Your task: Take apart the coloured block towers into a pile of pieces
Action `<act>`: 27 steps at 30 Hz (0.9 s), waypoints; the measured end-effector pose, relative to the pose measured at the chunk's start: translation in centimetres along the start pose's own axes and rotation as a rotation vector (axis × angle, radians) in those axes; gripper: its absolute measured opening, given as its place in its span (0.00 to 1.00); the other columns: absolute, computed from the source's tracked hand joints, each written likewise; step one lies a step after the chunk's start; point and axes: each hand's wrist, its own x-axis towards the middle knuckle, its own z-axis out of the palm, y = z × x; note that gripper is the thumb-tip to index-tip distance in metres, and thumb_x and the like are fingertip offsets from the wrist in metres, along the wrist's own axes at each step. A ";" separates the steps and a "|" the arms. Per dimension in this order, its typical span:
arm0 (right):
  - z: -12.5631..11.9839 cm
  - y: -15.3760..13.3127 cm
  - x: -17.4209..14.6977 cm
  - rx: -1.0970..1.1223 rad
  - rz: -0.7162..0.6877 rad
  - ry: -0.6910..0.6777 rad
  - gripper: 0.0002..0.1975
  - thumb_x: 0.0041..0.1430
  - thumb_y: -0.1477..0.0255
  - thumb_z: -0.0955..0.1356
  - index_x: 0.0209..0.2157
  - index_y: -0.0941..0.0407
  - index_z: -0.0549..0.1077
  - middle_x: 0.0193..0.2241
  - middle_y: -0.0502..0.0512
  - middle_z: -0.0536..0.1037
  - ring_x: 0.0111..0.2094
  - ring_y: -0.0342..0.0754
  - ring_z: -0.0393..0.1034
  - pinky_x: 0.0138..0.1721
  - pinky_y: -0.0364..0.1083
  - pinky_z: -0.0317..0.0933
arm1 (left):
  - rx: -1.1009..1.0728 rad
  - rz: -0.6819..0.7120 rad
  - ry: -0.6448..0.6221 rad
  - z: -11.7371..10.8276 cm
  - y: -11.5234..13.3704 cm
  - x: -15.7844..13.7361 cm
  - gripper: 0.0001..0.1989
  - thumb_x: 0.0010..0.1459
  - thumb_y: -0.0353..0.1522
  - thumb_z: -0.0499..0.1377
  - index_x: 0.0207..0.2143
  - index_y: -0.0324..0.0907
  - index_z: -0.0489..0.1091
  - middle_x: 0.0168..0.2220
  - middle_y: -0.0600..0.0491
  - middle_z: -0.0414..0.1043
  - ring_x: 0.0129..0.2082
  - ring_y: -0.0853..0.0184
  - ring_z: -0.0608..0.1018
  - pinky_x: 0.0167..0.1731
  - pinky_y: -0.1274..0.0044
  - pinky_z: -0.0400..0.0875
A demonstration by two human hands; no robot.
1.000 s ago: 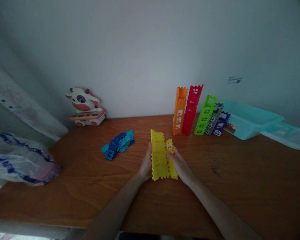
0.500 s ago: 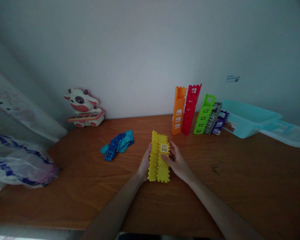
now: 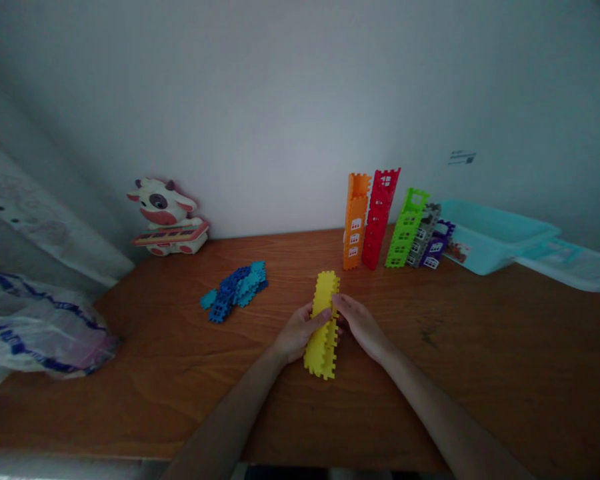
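Between my hands is a long yellow structure of interlocking toy building tiles (image 3: 320, 333), its notched edges showing and its far end pointing away from me. My left hand (image 3: 299, 332) grips it from the left, with the thumb lying across its top face. On the other side my right hand (image 3: 359, 323) holds the right edge, fingers curled against it and partly hidden. The white window seen earlier is out of sight. To the left lies a loose pile of blue tiles (image 3: 235, 290) in dark and light shades.
An orange tower (image 3: 355, 230), a red tower (image 3: 381, 217), a green tower (image 3: 407, 230), a grey one (image 3: 423, 237) and a purple one (image 3: 437, 245) stand at the wall. Right of them is a turquoise bin (image 3: 495, 230). A cow toy (image 3: 167, 217) and plastic bag (image 3: 45, 327) are left.
The yellow structure has turned and folded, so its window panel no longer faces up. My left thumb has come over its top, and my right hand has shifted to its right edge.
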 end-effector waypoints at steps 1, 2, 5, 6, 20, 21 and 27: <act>0.0 -0.1 0.0 -0.039 -0.006 0.010 0.25 0.50 0.46 0.72 0.32 0.54 0.71 0.22 0.44 0.68 0.21 0.42 0.60 0.20 0.42 0.56 | 0.022 -0.006 0.004 0.0 -0.1 0.0 0.29 0.49 0.43 0.72 0.48 0.38 0.70 0.34 0.49 0.79 0.26 0.67 0.80 0.29 0.76 0.76; 0.1 -0.2 -0.1 -0.069 -0.012 0.021 0.25 0.48 0.47 0.73 0.31 0.54 0.71 0.22 0.45 0.69 0.21 0.42 0.61 0.21 0.42 0.56 | 0.042 -0.005 0.008 -0.1 -0.2 0.0 0.28 0.49 0.43 0.72 0.48 0.38 0.70 0.33 0.50 0.79 0.26 0.68 0.80 0.29 0.77 0.76; 0.1 -0.3 -0.2 -0.080 -0.055 0.070 0.23 0.47 0.48 0.74 0.30 0.54 0.72 0.24 0.47 0.73 0.26 0.45 0.66 0.25 0.43 0.60 | 0.090 0.009 0.017 -0.3 -0.4 0.0 0.27 0.49 0.41 0.72 0.47 0.37 0.71 0.33 0.51 0.79 0.26 0.69 0.79 0.29 0.78 0.75; 0.1 -0.3 -0.3 -0.063 -0.070 0.087 0.23 0.47 0.49 0.75 0.30 0.54 0.72 0.25 0.48 0.74 0.27 0.45 0.67 0.27 0.43 0.61 | 0.090 0.001 0.018 -0.4 -0.4 0.0 0.26 0.49 0.40 0.73 0.47 0.37 0.72 0.34 0.51 0.79 0.27 0.68 0.79 0.29 0.78 0.75; -0.1 -0.9 -0.3 0.207 0.043 0.057 0.23 0.51 0.54 0.74 0.42 0.56 0.77 0.44 0.62 0.82 0.42 0.57 0.78 0.42 0.52 0.71 | -0.037 -0.244 -0.213 0.3 -0.1 -1.0 0.18 0.52 0.37 0.70 0.40 0.36 0.71 0.32 0.48 0.76 0.24 0.68 0.78 0.24 0.77 0.75; -0.1 -0.9 -0.3 0.218 0.046 0.046 0.24 0.50 0.54 0.75 0.43 0.56 0.77 0.45 0.62 0.82 0.44 0.57 0.78 0.44 0.53 0.70 | -0.021 -0.255 -0.205 0.2 0.0 -1.0 0.18 0.51 0.37 0.71 0.40 0.36 0.72 0.31 0.49 0.76 0.23 0.69 0.78 0.23 0.78 0.75; -0.6 -0.8 -0.2 0.233 0.006 -0.018 0.24 0.47 0.56 0.77 0.42 0.54 0.76 0.41 0.57 0.83 0.41 0.54 0.78 0.43 0.52 0.70 | 0.216 -0.189 -0.111 -0.2 0.8 -1.3 0.20 0.45 0.38 0.73 0.37 0.35 0.74 0.31 0.49 0.76 0.26 0.70 0.77 0.29 0.78 0.72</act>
